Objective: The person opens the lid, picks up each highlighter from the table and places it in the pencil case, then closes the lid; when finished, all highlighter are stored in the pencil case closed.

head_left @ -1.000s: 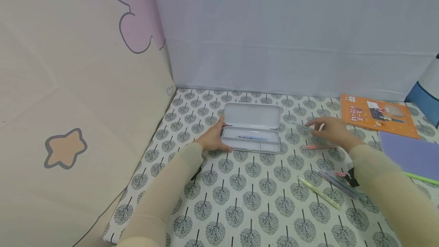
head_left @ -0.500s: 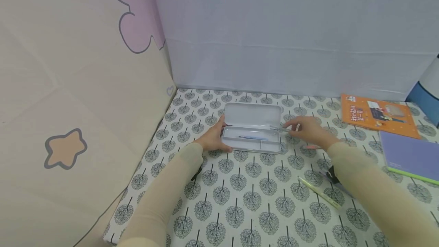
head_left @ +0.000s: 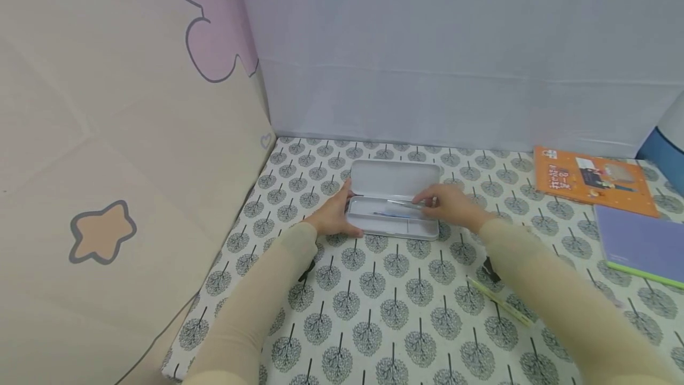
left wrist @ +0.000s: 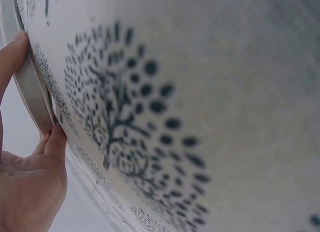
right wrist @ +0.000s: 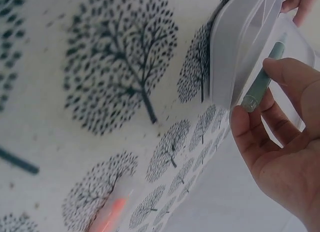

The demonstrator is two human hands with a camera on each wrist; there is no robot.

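A white pencil case [head_left: 394,178] stands with its lid raised, toward the back of the table. My left hand [head_left: 332,217] holds its left end, thumb at the front corner and fingers toward the hinge; the left wrist view shows fingertips against the case wall [left wrist: 34,87]. A slim blue pen [head_left: 392,215] lies in the long rear compartment. Over that compartment, my right hand [head_left: 450,203] pinches a green pen [right wrist: 263,84] between thumb and fingers, its tip pointing left. Whether the pen touches the case floor, I cannot tell.
A yellow pen [head_left: 499,302] lies on the tree-patterned cloth [head_left: 369,308] by the right forearm. A pinkish-orange pen [right wrist: 112,214] shows in the right wrist view. At right are an orange booklet [head_left: 595,183] and a purple notebook [head_left: 643,242]. A pale curtain [head_left: 459,64] hangs behind.
My right hand has carried the green pen leftward from beside the orange booklet to above the pencil case. The left hand has stayed on the case.
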